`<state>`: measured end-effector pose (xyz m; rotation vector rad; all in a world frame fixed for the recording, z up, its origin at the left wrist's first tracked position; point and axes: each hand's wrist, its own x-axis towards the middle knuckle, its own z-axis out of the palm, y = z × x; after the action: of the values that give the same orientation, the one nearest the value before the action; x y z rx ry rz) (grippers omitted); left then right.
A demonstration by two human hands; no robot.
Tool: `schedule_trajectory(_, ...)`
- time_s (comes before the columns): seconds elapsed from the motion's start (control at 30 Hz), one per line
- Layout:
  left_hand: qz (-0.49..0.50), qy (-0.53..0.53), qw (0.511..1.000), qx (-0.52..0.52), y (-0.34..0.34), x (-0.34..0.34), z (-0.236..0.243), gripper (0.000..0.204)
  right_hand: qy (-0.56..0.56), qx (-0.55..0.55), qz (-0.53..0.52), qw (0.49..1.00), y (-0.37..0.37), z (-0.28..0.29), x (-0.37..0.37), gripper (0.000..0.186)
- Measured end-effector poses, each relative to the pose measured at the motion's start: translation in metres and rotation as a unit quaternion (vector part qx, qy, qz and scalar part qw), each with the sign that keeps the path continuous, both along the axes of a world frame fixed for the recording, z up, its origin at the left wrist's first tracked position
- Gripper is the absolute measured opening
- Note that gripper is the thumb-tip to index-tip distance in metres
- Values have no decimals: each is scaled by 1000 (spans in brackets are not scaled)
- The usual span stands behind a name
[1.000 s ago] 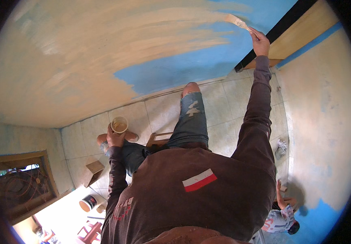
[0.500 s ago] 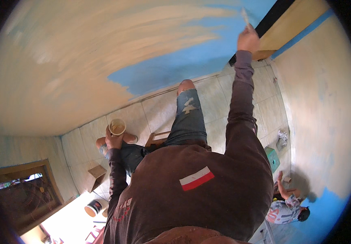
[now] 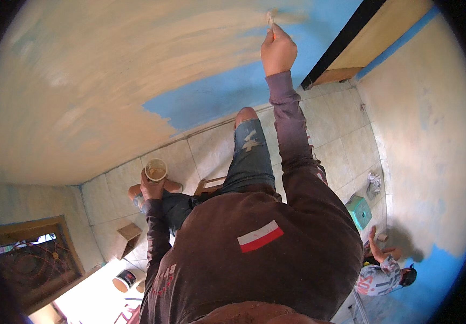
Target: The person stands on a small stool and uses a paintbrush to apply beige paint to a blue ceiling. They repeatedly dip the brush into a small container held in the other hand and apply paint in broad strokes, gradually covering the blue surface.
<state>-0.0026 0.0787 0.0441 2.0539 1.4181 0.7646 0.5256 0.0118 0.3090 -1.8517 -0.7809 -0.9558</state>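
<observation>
My right hand (image 3: 279, 52) is raised at the far wall (image 3: 92, 92) and closed round the handle of a paintbrush (image 3: 270, 18). The bristles appear to touch the wall, where beige paint lies streaked over blue. Low at the left, my left hand (image 3: 151, 189) grips a white paint cup (image 3: 155, 169) by its side. Inside the cup is beige paint; its opening faces up. A solid blue patch (image 3: 206, 100) shows on the lower wall, under my right hand.
A dark-edged door frame (image 3: 327, 65) stands right of the brush. A wooden stool (image 3: 209, 185) is partly hidden beneath me. The tiled floor holds a wooden box (image 3: 128, 238), a paint bucket (image 3: 124, 279) and a green stool (image 3: 360, 212). Another person (image 3: 379, 275) sits by the right wall.
My right hand has carried the paintbrush left along the wall, away from the door frame. The left hand and the cup have hardly moved.
</observation>
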Motion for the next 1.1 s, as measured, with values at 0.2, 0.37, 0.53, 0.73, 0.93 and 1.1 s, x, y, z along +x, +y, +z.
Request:
schedule_trajectory(0.2,4,-2,1000,10,0,-5,-1,91,92,71,143,983,-30,10,-24,19)
schedule_trajectory(0.37,-1,8,1000,8,0,-2,6,89,244,148,270,920,-49,26,-9,26)
schedule_trajectory(0.53,13,-14,1000,-4,1,-4,-1,90,312,130,351,873,-52,40,-1,28)
schedule_trajectory(0.73,-20,-37,999,-27,-5,9,18,92,391,61,457,796,-54,29,-50,23)
schedule_trajectory(0.93,-76,-52,995,44,-20,64,95,91,419,-117,535,724,-59,10,-115,18)
schedule_trajectory(1.1,-156,-94,979,95,-26,101,161,90,407,-181,559,700,-57,12,-144,16)
